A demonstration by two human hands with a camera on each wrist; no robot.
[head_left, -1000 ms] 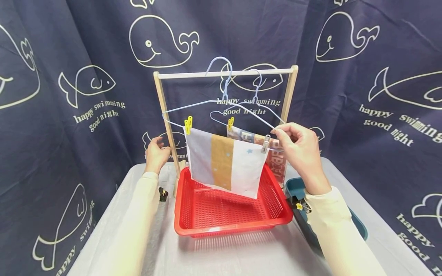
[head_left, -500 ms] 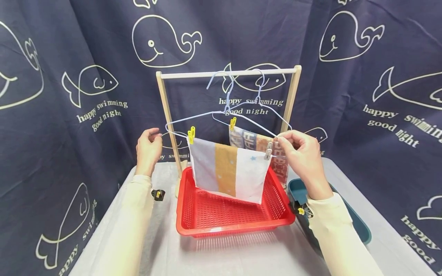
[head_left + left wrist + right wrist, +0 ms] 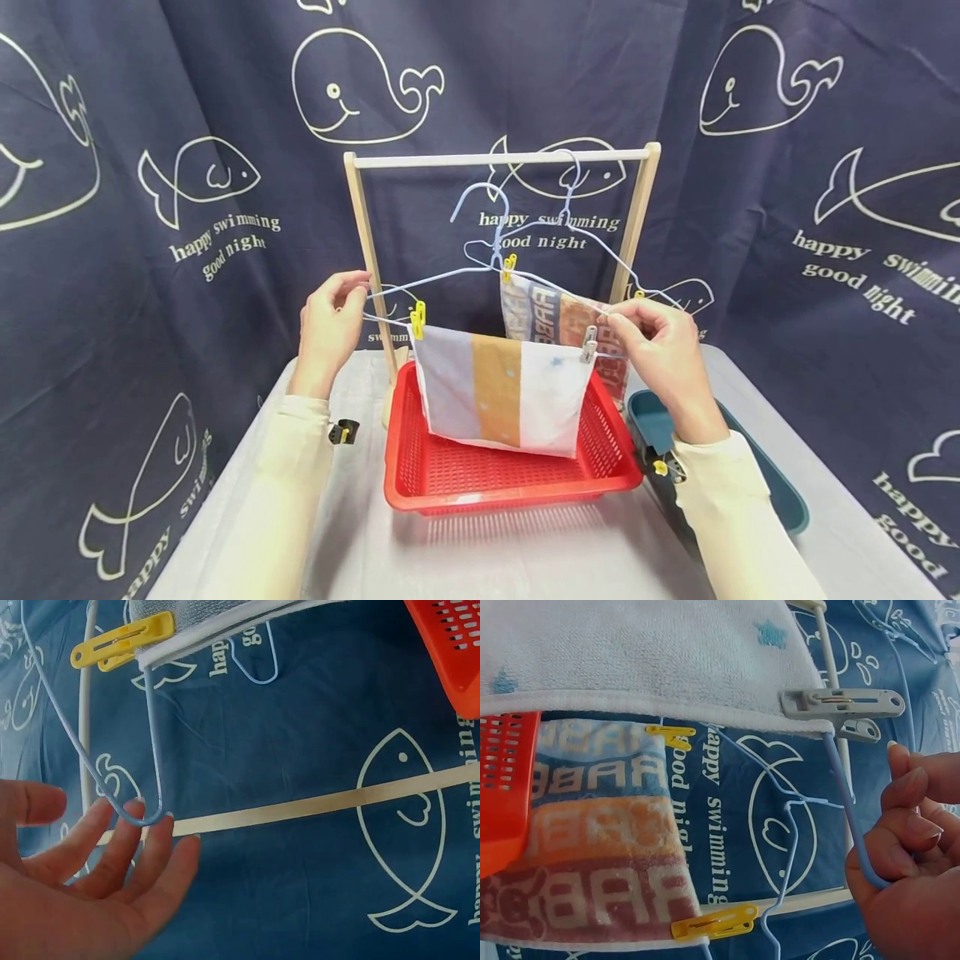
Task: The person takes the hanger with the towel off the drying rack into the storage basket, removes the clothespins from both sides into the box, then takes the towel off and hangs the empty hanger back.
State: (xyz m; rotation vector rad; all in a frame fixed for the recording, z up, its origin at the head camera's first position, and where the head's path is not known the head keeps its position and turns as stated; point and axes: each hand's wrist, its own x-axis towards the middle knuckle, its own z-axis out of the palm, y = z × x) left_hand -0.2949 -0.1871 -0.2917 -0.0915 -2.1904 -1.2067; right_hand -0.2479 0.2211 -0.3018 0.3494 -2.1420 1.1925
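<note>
A light blue hanger (image 3: 442, 274) hangs in front of the rack, its hook below the rail. My right hand (image 3: 660, 350) pinches its right end. In the right wrist view, that hand's fingers (image 3: 911, 787) curl round the wire. My left hand (image 3: 332, 333) is at the hanger's left end. Its fingers (image 3: 154, 855) are loosely bent at the wire's bend, the thumb apart. From the hanger hangs a small towel (image 3: 497, 392) in grey, mustard and white. A yellow clothespin (image 3: 417, 320) clips its left corner, a grey clothespin (image 3: 589, 344) its right.
A wooden rack (image 3: 487, 160) with a white rail stands behind. On the rail hangs a second hanger (image 3: 572, 185) with a patterned towel (image 3: 547, 308). A red basket (image 3: 517, 500) sits below the front towel; a teal bin (image 3: 787, 500) is at the right.
The hanger with the striped towel has lowered, its hook from above the rail to below it. My left hand has come in from the left to the hanger's end.
</note>
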